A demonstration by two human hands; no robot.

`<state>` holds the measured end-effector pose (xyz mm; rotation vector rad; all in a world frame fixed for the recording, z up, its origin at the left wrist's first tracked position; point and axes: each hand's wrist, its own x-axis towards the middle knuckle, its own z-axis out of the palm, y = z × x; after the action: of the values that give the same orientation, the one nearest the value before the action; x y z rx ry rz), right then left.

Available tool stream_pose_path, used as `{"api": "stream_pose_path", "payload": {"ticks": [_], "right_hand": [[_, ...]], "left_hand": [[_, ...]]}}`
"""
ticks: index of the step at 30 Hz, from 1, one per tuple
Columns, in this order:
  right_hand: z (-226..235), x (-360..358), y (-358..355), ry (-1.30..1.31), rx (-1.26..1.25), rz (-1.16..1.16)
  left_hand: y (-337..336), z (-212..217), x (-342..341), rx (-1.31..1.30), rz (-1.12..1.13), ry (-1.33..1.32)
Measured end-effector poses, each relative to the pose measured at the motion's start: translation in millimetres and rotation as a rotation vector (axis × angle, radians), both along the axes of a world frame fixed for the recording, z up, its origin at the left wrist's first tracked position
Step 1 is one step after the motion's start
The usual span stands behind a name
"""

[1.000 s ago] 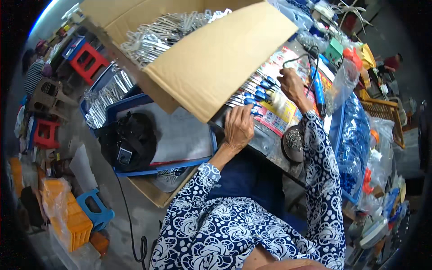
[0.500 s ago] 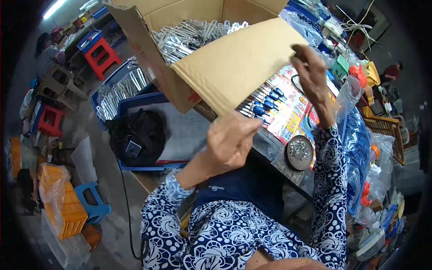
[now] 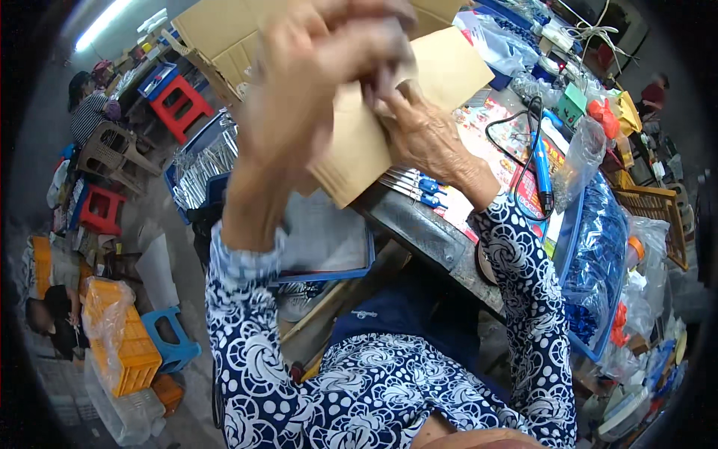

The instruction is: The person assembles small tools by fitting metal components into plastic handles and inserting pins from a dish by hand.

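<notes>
A cardboard box (image 3: 217, 37) stands in front of me, its wide flap (image 3: 449, 67) folded toward me. My left hand (image 3: 307, 82) is raised over the box and smeared by motion, so its grip is unclear. My right hand (image 3: 434, 138) is over the flap, fingers bent and closed up against the left fingertips. Whatever lies between the two hands is hidden. Beneath the flap's near edge, several thin metal rods with blue ends (image 3: 422, 191) lie on the bench.
A blue electric screwdriver (image 3: 542, 176) with a black cable lies on printed sheets to the right. Blue trays (image 3: 370, 258) and shiny metal strips (image 3: 206, 168) are at left. Red stools (image 3: 179, 105) and an orange crate (image 3: 123, 337) stand on the floor. Another person (image 3: 90, 105) sits far left.
My left hand has risen up and away from the flap's near corner, over the box. The right hand has moved left and down to meet it. The flap's near corner has shifted left.
</notes>
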<state>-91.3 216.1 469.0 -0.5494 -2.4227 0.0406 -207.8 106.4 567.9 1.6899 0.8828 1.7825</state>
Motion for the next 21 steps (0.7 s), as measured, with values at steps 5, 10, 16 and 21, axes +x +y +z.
{"api": "stream_pose_path", "payload": {"ticks": [5,10,16,21], "right_hand": [[3.7,5.5,4.3,0.045,0.000,0.071],[1.0,12.8,15.9,-0.034,-0.017,0.000],[1.3,1.3,42.2,-0.032,0.004,0.026],[-4.2,-9.0,50.5,-0.043,-0.007,0.041]], "left_hand": [[111.4,57.9,-21.3,-0.033,0.312,0.057],[234.3,8.2,-61.1,-0.238,0.390,0.469],[298.8,-32.6,-85.5,-0.389,0.518,1.065],[340.2,-65.0,-117.4,-0.488,0.501,1.237]]}}
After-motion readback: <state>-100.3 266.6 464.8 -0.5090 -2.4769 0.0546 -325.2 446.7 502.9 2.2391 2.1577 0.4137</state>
